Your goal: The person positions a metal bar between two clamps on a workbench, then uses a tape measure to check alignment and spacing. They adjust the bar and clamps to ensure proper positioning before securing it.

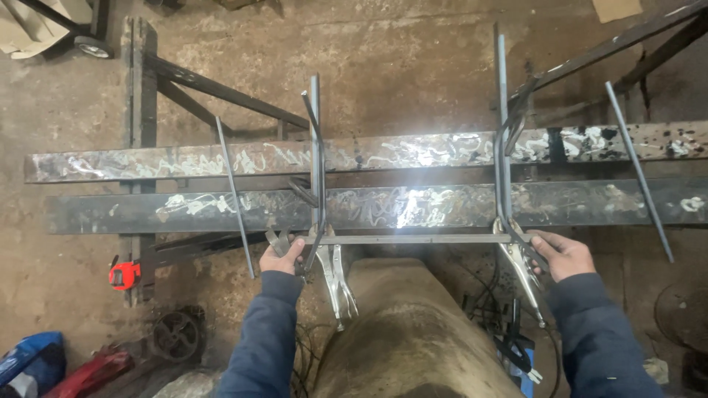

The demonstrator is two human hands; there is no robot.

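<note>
Two long flat steel beams (221, 210) lie side by side across a dark metal stand (140, 110) on a dirty concrete floor (66, 265). White chalk scribbles cover the beams, and a bright glare in the middle hides part of them.

On the beams rests a thin metal rod frame (413, 239). It has one straight bar running left to right near the person, and two long rods (502, 133) going away from it. The far ends bend, and it is hard to see how they join.

The left hand (280, 258) is closed around the frame's left corner. The right hand (560, 254) is closed around the right corner and the handle of a clamp there. Silver locking pliers (335, 276) hang clamped at the left corner, and another pair (522, 273) hangs at the right.

Two loose rods (234, 195) lean across the beams, one on each side.

A small red tape measure (124, 275) sits on the floor at the left. A blue bag (29, 357) and a red thing (92, 368) are cut off at the bottom corner.
</note>
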